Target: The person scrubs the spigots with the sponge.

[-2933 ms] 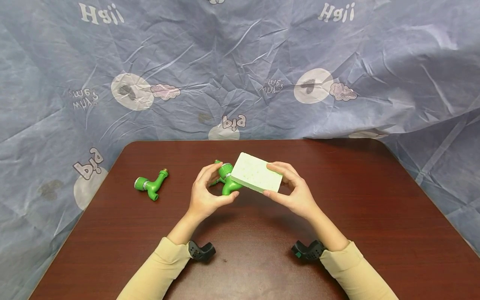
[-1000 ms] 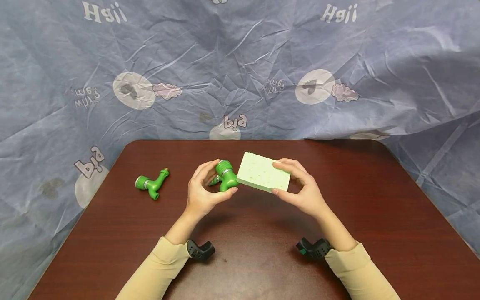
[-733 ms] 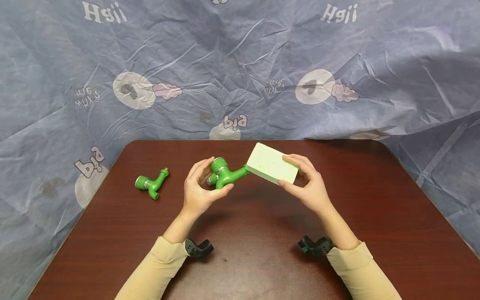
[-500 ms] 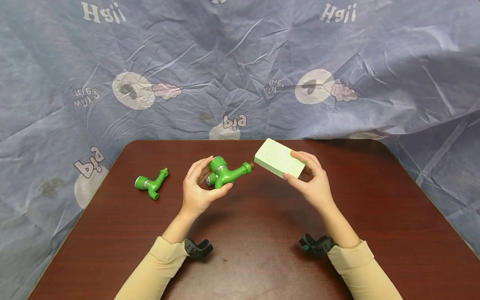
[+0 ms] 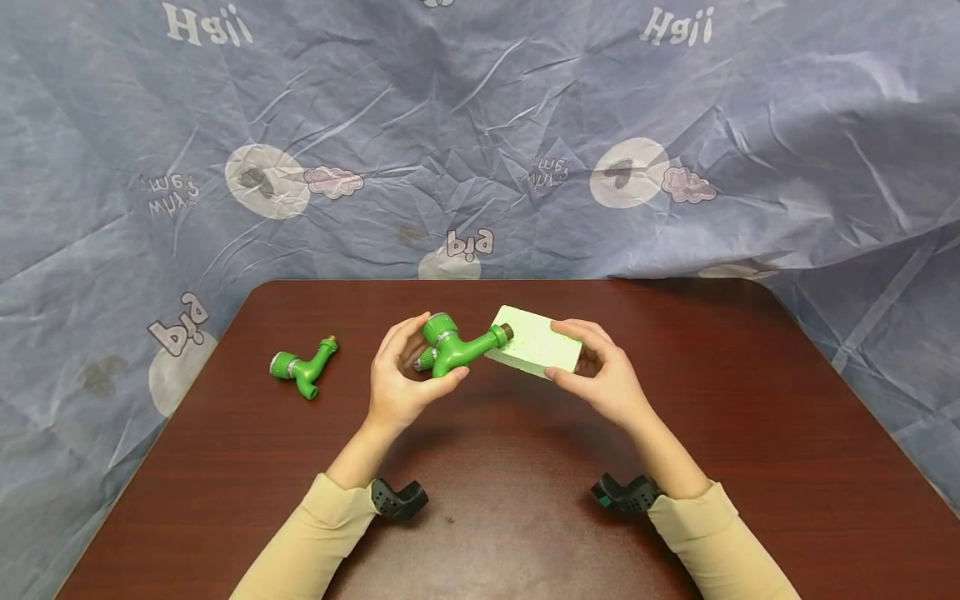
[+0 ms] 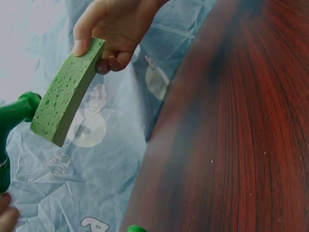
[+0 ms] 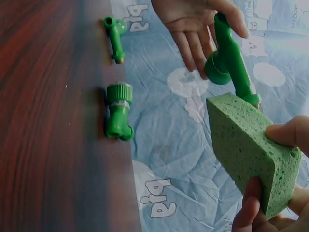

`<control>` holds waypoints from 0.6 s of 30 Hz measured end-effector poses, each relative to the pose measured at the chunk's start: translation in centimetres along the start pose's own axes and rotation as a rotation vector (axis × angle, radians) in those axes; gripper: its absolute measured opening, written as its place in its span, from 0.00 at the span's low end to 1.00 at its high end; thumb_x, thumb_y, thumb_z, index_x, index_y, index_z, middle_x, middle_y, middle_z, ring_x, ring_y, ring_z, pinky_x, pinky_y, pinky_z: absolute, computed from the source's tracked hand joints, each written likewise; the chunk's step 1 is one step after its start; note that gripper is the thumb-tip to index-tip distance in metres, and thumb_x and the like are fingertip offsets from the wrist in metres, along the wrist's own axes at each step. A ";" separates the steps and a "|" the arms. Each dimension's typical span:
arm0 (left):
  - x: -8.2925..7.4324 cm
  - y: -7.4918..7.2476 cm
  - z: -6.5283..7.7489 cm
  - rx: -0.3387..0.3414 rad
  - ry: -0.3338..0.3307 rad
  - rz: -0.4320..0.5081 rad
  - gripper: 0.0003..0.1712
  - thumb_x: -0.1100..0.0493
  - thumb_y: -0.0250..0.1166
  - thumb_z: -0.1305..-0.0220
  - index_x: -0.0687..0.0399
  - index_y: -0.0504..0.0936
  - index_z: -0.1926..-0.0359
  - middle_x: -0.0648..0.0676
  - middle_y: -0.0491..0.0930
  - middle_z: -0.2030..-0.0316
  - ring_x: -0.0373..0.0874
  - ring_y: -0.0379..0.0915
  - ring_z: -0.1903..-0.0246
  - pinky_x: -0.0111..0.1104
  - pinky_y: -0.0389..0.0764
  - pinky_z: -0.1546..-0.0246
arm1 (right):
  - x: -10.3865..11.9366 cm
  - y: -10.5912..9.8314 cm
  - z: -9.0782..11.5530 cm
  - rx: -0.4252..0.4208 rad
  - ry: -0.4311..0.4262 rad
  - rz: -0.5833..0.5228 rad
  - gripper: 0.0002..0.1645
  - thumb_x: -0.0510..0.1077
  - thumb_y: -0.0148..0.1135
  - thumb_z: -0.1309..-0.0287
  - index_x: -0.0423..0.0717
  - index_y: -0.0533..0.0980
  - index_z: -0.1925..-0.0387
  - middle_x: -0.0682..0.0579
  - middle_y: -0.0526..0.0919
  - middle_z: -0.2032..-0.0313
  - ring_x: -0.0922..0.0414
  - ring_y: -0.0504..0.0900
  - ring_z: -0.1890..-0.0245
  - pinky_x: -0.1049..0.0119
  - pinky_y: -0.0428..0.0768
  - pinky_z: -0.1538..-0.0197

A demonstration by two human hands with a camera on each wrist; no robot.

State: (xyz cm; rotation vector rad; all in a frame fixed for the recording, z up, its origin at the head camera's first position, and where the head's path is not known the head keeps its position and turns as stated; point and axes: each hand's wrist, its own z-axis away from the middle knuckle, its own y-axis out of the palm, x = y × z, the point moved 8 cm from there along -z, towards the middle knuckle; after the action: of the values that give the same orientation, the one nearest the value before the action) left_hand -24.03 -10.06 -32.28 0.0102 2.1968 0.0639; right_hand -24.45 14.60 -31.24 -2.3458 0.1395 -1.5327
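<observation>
My left hand [image 5: 396, 387] holds a green tap [image 5: 459, 353] by its knob end, thumb below and fingers above. The tap's brass-threaded inlet points right and overlaps a pale green sponge [image 5: 537, 343] in the head view. My right hand [image 5: 609, 379] grips that block-shaped sponge by its right end, thumb on the near side and fingers on the far side. In the right wrist view, the sponge's porous face [image 7: 236, 145] shows close up, with the tap's threaded end right at its far edge. Both things are held above the table.
A second green tap [image 5: 303, 367] lies at the left of the brown table [image 5: 480, 517]. Behind my left hand a third tap [image 7: 118, 111] lies on the table, mostly hidden in the head view. A printed blue-grey cloth [image 5: 480, 150] hangs beyond the far edge.
Over the last half second the sponge has moved left and toward me, from beyond the inlet to behind it. Earlier it covered part of the tap, then drew away right. My left hand barely shifts.
</observation>
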 end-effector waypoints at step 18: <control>2.7 0.5 0.7 0.070 -0.321 -0.068 0.46 0.72 0.72 0.54 0.57 0.64 0.33 0.66 0.70 0.43 0.54 0.78 0.53 0.36 0.79 0.54 | -4.6 0.2 -0.3 -0.031 0.137 -0.064 0.32 0.33 0.70 0.53 0.39 0.73 0.43 0.46 0.70 0.44 0.60 0.75 0.63 0.75 0.77 0.65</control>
State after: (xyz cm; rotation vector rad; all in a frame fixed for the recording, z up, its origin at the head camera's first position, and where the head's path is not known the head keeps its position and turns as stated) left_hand -25.03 -9.47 -34.88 -0.0138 1.8760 -0.0498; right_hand -26.59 15.50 -35.22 -2.2888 0.1227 -1.7348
